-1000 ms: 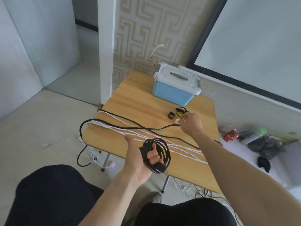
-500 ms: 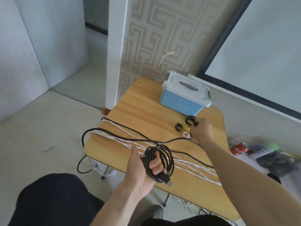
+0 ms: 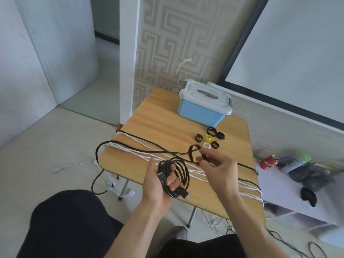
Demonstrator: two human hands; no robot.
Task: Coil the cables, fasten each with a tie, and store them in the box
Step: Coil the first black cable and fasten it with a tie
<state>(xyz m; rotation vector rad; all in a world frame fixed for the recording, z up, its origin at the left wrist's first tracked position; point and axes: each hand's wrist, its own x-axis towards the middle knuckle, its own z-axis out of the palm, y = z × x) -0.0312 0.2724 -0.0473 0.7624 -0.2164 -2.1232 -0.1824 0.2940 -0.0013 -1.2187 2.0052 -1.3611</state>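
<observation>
Head view: a person is holding a coiled black cable and a black tie over the table's near edge.

Left hand (image 3: 158, 183) is gripping the coiled black cable (image 3: 175, 177), fingers curled through its loops; right hand (image 3: 216, 166) is pinching an opened black hook-and-loop tie (image 3: 192, 152) just beside the coil. Loose black and white cables (image 3: 134, 148) are lying across the wooden table (image 3: 158, 123). More rolled ties (image 3: 208, 139) are sitting toward the right edge, near the lidded blue storage box (image 3: 202, 107) at the far edge.

left hand (image 3: 158, 183) curled gripping, right hand (image 3: 216, 165) pinching.
</observation>
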